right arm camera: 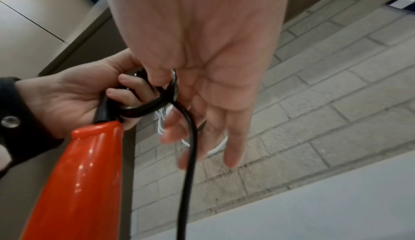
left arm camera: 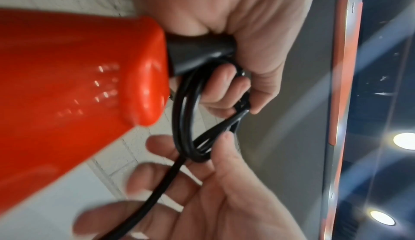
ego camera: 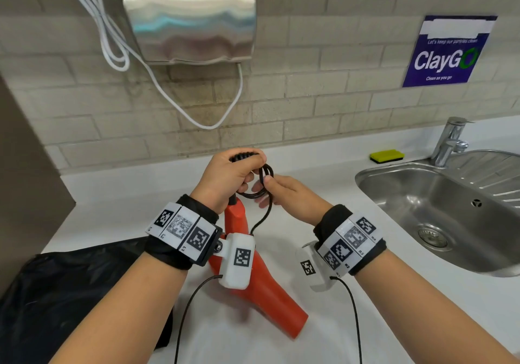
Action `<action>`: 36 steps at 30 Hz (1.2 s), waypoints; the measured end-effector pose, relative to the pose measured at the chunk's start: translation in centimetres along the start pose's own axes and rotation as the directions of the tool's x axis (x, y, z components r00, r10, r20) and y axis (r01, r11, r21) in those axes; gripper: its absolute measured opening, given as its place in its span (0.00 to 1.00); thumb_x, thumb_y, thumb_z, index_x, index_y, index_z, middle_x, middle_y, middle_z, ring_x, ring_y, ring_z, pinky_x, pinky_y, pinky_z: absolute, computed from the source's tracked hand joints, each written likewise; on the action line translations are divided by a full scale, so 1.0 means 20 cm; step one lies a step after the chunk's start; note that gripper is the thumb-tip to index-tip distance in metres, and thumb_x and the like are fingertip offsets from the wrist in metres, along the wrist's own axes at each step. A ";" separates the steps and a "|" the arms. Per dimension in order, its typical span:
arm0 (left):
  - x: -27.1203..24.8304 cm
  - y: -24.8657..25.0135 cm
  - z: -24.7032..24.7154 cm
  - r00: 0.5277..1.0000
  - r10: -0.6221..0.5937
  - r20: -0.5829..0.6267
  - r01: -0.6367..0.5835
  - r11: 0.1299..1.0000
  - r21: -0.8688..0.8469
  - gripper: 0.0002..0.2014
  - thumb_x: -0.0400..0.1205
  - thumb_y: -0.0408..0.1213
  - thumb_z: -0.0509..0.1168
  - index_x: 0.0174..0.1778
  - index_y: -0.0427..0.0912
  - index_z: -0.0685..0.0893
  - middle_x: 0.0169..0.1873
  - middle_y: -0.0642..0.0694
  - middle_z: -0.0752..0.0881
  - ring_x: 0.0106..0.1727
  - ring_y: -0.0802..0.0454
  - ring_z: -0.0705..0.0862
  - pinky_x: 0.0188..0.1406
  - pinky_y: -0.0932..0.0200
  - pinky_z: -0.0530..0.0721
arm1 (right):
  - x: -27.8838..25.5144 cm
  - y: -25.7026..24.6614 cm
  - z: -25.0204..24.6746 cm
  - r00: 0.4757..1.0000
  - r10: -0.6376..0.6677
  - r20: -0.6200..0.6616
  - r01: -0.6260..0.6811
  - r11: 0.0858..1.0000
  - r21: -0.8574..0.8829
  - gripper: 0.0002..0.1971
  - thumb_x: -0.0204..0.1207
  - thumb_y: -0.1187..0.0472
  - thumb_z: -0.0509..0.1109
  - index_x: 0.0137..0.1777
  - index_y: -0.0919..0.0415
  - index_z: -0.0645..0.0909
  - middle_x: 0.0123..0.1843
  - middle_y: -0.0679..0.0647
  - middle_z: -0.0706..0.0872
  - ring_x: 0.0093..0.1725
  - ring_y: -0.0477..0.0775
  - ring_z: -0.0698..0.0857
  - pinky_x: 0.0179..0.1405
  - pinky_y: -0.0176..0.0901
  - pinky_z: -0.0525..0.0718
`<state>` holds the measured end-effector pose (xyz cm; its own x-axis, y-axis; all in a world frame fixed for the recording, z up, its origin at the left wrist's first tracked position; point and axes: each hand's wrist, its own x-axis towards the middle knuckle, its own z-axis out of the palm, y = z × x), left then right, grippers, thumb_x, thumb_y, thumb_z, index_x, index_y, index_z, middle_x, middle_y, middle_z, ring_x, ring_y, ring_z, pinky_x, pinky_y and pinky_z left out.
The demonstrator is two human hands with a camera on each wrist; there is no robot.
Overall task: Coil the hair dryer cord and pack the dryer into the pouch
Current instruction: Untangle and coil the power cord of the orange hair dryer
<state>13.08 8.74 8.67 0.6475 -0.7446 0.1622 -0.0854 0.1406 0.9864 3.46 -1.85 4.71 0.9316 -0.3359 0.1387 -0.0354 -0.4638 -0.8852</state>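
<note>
The red hair dryer [ego camera: 257, 279] hangs tilted over the white counter, handle end up. My left hand [ego camera: 249, 173] grips the black cord [ego camera: 263, 184] where it leaves the handle, its fingers curled through several small loops. My right hand [ego camera: 266, 184] pinches those loops between thumb and index finger, with the other fingers straight. In the left wrist view the loops [left arm camera: 186, 119] sit just past the red handle [left arm camera: 78, 84]. In the right wrist view the loose cord [right arm camera: 191, 155] drops down past the handle [right arm camera: 85, 181]. The black pouch [ego camera: 70, 293] lies flat at the counter's left.
A steel sink [ego camera: 408, 192] with a faucet [ego camera: 450, 141] is on the right, and a yellow sponge [ego camera: 387, 156] lies behind it. A wall hand dryer [ego camera: 191, 17] with a white cable [ego camera: 157, 82] hangs above the counter [ego camera: 323, 321]. A dark panel stands at far left.
</note>
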 end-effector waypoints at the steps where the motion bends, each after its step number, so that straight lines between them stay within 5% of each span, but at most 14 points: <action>1: 0.00 0.00 0.00 1.000 -0.006 -0.014 0.006 1.000 -0.018 0.06 0.76 0.28 0.67 0.36 0.42 0.86 0.23 0.51 0.78 0.19 0.60 0.70 0.15 0.69 0.65 | 0.00 0.01 0.00 1.000 0.016 0.018 -0.016 1.000 0.007 0.17 0.85 0.54 0.49 0.43 0.59 0.77 0.39 0.55 0.79 0.38 0.51 0.80 0.53 0.45 0.83; 3: 0.00 0.00 -0.01 1.000 -0.014 -0.027 0.013 0.999 -0.034 0.06 0.76 0.26 0.65 0.38 0.41 0.85 0.23 0.51 0.78 0.19 0.60 0.69 0.15 0.69 0.64 | 0.00 0.03 -0.01 0.998 0.056 0.019 -0.058 0.994 0.098 0.19 0.85 0.52 0.48 0.37 0.54 0.74 0.32 0.50 0.68 0.30 0.47 0.70 0.46 0.53 0.80; 5: 0.00 0.00 -0.01 0.999 -0.021 -0.031 0.020 0.999 -0.033 0.07 0.76 0.25 0.64 0.39 0.40 0.85 0.22 0.52 0.78 0.19 0.60 0.68 0.15 0.69 0.64 | 0.01 0.02 -0.04 0.997 0.080 -0.012 -0.077 0.982 0.173 0.22 0.85 0.51 0.45 0.36 0.55 0.75 0.30 0.49 0.62 0.27 0.46 0.64 0.37 0.45 0.74; 9: -0.01 0.01 -0.02 1.000 -0.025 0.000 0.025 1.000 0.007 0.07 0.76 0.25 0.66 0.36 0.41 0.85 0.26 0.47 0.79 0.18 0.60 0.68 0.15 0.69 0.63 | 0.01 -0.01 -0.08 0.982 0.037 -0.185 -0.031 0.999 0.035 0.18 0.83 0.57 0.55 0.31 0.57 0.74 0.31 0.54 0.67 0.28 0.48 0.65 0.32 0.39 0.68; 15: -0.01 0.02 0.00 1.000 -0.004 0.031 0.000 0.993 0.121 0.03 0.73 0.38 0.73 0.37 0.45 0.87 0.30 0.44 0.83 0.18 0.60 0.69 0.16 0.69 0.65 | 0.03 -0.10 -0.11 0.891 -0.041 -0.452 0.029 0.999 -0.034 0.17 0.81 0.60 0.59 0.30 0.54 0.73 0.24 0.52 0.65 0.21 0.48 0.64 0.21 0.40 0.64; 21: -0.01 0.03 0.00 0.996 -0.028 0.090 0.009 0.978 0.210 0.11 0.73 0.31 0.72 0.50 0.44 0.87 0.31 0.44 0.81 0.18 0.60 0.73 0.15 0.68 0.69 | 0.01 -0.22 -0.07 0.809 -0.213 -0.549 0.198 0.976 -0.087 0.14 0.80 0.63 0.60 0.35 0.71 0.76 0.23 0.48 0.66 0.21 0.40 0.66 0.23 0.29 0.65; 26: -0.03 0.03 -0.02 0.995 -0.013 0.100 -0.010 0.974 0.224 0.05 0.73 0.30 0.70 0.39 0.44 0.88 0.24 0.49 0.81 0.18 0.58 0.73 0.16 0.67 0.69 | 0.00 -0.26 -0.04 0.792 -0.321 -0.518 0.282 0.947 -0.155 0.14 0.80 0.63 0.61 0.39 0.76 0.77 0.27 0.54 0.72 0.26 0.40 0.68 0.27 0.29 0.68; 28: -0.03 0.02 -0.02 0.998 -0.007 0.064 -0.005 0.981 0.192 0.03 0.74 0.32 0.70 0.36 0.44 0.88 0.26 0.49 0.84 0.19 0.58 0.72 0.16 0.67 0.68 | -0.01 -0.25 -0.05 0.805 -0.323 -0.498 0.288 0.946 -0.147 0.13 0.80 0.62 0.61 0.38 0.71 0.78 0.26 0.50 0.71 0.25 0.40 0.68 0.26 0.29 0.67; 32: -0.03 0.02 -0.03 0.999 -0.036 -0.017 0.037 0.996 0.082 0.03 0.76 0.34 0.69 0.40 0.39 0.86 0.29 0.49 0.83 0.20 0.58 0.70 0.16 0.67 0.66 | -0.01 -0.14 -0.09 0.911 -0.247 -0.330 0.225 0.969 -0.105 0.11 0.78 0.56 0.58 0.35 0.51 0.74 0.30 0.52 0.71 0.32 0.46 0.70 0.32 0.35 0.68; 36: -0.02 0.02 -0.03 0.995 -0.089 -0.043 0.089 0.996 -0.007 0.02 0.76 0.33 0.69 0.43 0.41 0.85 0.32 0.47 0.82 0.18 0.60 0.67 0.15 0.69 0.62 | -0.02 0.06 -0.10 0.976 -0.022 -0.215 -0.032 0.969 -0.245 0.09 0.80 0.63 0.59 0.39 0.56 0.75 0.44 0.55 0.76 0.43 0.52 0.76 0.41 0.33 0.72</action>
<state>13.27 9.45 9.09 0.6844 -0.7255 0.0720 -0.0223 0.0778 0.9967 2.38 -3.91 4.54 0.8325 -0.4942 0.2505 -0.1530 -0.6397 -0.7533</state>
